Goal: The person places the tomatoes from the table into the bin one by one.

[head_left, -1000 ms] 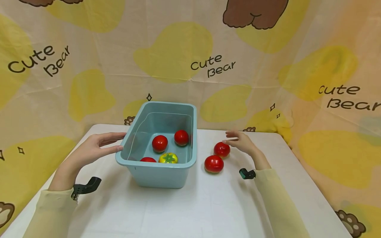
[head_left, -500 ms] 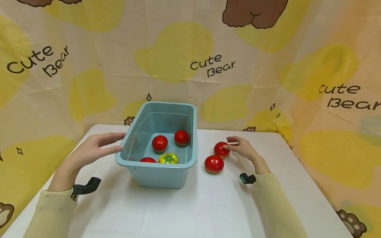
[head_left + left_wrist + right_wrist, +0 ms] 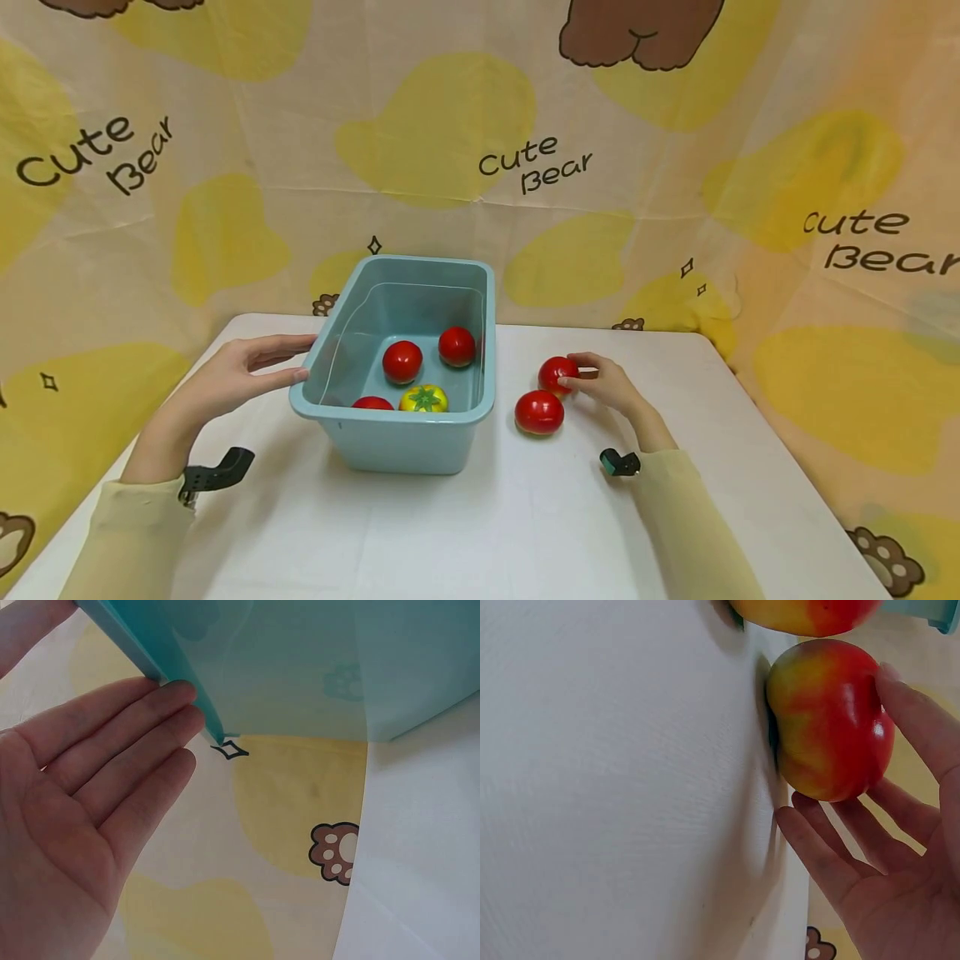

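Observation:
In the head view, my left hand (image 3: 225,375) is at the left rim of a light blue bin (image 3: 405,446), its extended fingers (image 3: 142,727) beside the wall in the left wrist view. On the table right of the bin, two shiny red tomatoes sit close together. My right hand (image 3: 607,385) is at the farther tomato (image 3: 555,373), thumb tip on its skin and the other fingers close along its side. In the right wrist view this tomato (image 3: 829,720) shows yellow towards its base, with green underneath. The nearer tomato (image 3: 539,412) stands untouched.
Inside the bin lie red tomatoes (image 3: 402,362) and a yellow one (image 3: 424,398) with a green leafy top. A white-covered table (image 3: 420,542) carries everything. Behind it hangs a printed cloth backdrop (image 3: 420,125), close to the table's far edge.
My right hand has come down and slightly left, from above the farther tomato to its side, thumb now against it. The left hand and bin have stayed in place.

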Available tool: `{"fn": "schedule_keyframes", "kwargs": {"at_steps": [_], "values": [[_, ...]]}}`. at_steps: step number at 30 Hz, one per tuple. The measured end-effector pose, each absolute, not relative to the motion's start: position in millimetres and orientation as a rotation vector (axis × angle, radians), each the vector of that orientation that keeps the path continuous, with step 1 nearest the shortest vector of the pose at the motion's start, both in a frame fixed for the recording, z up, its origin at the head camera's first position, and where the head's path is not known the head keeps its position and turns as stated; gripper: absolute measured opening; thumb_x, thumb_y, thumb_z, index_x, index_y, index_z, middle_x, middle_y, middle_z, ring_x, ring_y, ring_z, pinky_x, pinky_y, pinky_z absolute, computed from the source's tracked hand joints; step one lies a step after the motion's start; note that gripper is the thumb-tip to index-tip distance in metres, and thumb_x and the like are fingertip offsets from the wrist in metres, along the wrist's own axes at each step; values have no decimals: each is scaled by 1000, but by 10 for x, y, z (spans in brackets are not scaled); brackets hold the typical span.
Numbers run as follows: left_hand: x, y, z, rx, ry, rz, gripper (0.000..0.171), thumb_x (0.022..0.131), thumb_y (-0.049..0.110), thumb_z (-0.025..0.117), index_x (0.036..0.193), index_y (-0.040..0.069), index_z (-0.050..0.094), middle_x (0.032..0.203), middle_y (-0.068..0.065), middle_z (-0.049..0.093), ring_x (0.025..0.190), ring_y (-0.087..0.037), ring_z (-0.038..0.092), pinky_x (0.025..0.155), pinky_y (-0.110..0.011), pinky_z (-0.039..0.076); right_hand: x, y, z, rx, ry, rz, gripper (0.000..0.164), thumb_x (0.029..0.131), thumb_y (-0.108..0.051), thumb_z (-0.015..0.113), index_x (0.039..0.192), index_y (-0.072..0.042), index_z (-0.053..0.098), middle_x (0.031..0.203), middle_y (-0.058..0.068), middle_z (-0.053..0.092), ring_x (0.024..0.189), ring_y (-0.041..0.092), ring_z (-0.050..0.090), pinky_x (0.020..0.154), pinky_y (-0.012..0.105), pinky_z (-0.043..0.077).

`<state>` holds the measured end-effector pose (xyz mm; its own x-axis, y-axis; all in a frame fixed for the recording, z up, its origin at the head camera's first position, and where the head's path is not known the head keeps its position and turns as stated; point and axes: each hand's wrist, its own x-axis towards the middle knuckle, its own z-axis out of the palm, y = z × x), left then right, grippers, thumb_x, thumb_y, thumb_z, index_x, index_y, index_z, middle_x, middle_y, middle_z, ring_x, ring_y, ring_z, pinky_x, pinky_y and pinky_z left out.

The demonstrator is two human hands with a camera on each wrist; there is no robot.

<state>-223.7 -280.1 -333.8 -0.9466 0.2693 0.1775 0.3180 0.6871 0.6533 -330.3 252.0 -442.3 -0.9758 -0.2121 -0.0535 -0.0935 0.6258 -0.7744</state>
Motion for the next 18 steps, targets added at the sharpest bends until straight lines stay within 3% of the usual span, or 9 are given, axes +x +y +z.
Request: {"fn": "schedule_keyframes", "kwargs": {"at_steps": [8, 15, 18], "values": [[-2245, -2800, -3341, -499, -2819, -1129, 46, 86, 36, 69, 130, 32, 57, 132, 12, 57, 127, -23, 51, 92, -10, 42, -3286, 2468, -4439, -246, 2683, -1356, 66, 82, -38, 74, 136, -11, 48, 139, 14, 49, 120, 36, 54, 96, 45, 51], [-2255, -2801, -3350, -545, -2820, -1123, 46, 88, 34, 68, 133, 27, 56, 133, 4, 57, 127, -28, 51, 99, -41, 48, -3312, 2439, -4467, -186, 2663, -1364, 67, 82, -38, 73, 138, -12, 47, 140, 14, 48, 122, 36, 52, 95, 44, 51], [-2260, -2805, -3356, -541, -2817, -1122, 47, 88, 34, 68, 132, 28, 56, 133, 5, 57, 126, -27, 51, 98, -32, 49, -3321, 2430, -4477, -165, 2656, -1381, 68, 82, -39, 73, 138, -13, 47, 140, 13, 48, 123, 36, 50, 96, 45, 51]]}}
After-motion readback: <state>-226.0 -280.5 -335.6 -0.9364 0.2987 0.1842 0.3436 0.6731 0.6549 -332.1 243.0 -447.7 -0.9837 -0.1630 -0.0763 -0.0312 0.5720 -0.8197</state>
